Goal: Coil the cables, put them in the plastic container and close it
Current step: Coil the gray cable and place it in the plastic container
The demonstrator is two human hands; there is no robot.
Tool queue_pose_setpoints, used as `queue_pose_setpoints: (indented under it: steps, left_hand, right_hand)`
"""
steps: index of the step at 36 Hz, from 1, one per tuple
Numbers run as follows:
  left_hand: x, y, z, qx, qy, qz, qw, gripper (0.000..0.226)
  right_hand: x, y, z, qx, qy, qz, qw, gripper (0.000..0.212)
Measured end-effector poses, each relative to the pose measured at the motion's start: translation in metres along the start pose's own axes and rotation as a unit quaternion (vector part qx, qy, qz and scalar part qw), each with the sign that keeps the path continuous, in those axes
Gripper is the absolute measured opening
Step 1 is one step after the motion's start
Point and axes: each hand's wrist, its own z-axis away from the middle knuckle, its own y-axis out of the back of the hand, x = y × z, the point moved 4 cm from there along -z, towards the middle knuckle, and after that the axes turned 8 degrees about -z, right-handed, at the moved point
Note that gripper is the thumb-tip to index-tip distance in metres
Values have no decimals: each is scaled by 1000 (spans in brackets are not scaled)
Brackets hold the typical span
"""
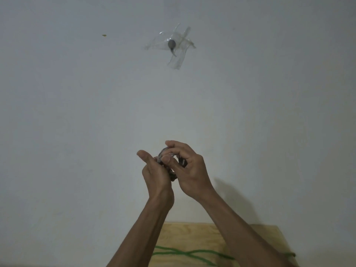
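Note:
Both hands are raised in front of a pale wall, holding a small coil of grey braided cable [182, 162] between them. My left hand [154, 174] grips the coil's left side, thumb pointing up. My right hand [189, 170] curls its fingers and thumb round the coil's top and right side. Most of the coil is hidden by the fingers. A green cable [185, 254] lies loose across the wooden table [194, 236] at the bottom. No plastic container is in view.
The pale wall fills most of the view. A small grey hook [171, 44] is stuck to it with strips of clear tape, high up and right of centre. The table's far edge meets the wall below my forearms.

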Motion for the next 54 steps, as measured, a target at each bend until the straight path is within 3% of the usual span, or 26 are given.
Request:
queue_pose_setpoints:
  steps: [6, 9, 14, 18, 27, 34, 40, 46, 54]
  left_hand:
    - [1, -1, -1, -47, 24, 23, 998, 77]
    - [1, -2, 0, -110, 6, 17, 994, 59]
    - [2, 5, -6, -186, 58, 32, 980, 39]
    - [3, 17, -18, -183, 64, 22, 981, 45]
    - [0, 9, -13, -226, 8, -45, 973, 48]
    - [1, 9, -13, -202, -48, -130, 970, 51]
    - [-6, 7, -13, -189, -10, -118, 975, 75]
    - [-8, 10, -11, -203, -46, -184, 961, 81]
    - [1, 8, -5, -245, -147, -237, 928, 56]
  right_hand:
    - [5, 4, 1, 19, -31, 8, 999, 6]
    - [2, 7, -1, 21, -43, 17, 999, 7]
    - [3, 13, -4, 6, -58, -5, 998, 10]
    - [3, 18, -6, -6, -80, -98, 992, 20]
    - [9, 27, -15, 47, -60, -19, 997, 10]
    - [11, 21, -13, 39, -71, -29, 996, 12]
    - [11, 15, -15, 57, -84, -70, 992, 8]
    - [9, 15, -24, 72, -84, -56, 992, 10]
    - [15, 18, -23, 72, -151, -125, 978, 24]
